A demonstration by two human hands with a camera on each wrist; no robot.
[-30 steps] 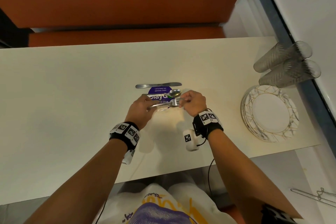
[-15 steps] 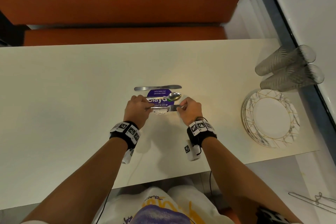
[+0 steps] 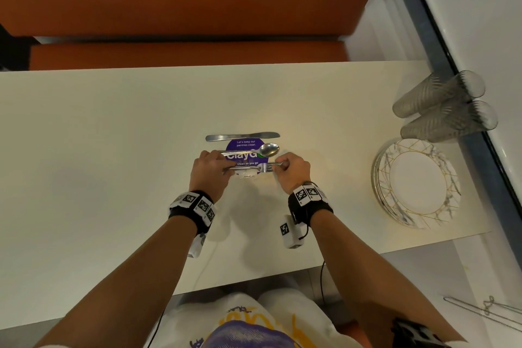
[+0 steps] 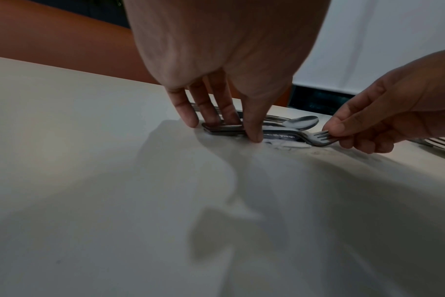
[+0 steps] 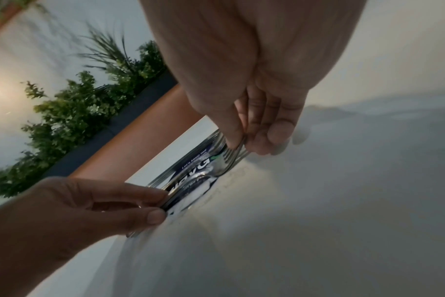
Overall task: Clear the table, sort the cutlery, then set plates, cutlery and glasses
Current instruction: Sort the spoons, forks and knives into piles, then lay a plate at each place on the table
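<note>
On table: two glasses, one knife, one spoon

left hand + right hand: pinch fork ends | spoon, knife beyond | plates, glasses right

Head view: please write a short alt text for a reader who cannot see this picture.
Seen from above, the left hand holds the handle end of a fork and the right hand pinches its tines, low over a cream table. A spoon and a knife lie just beyond; plates and glasses are at the right.
</note>
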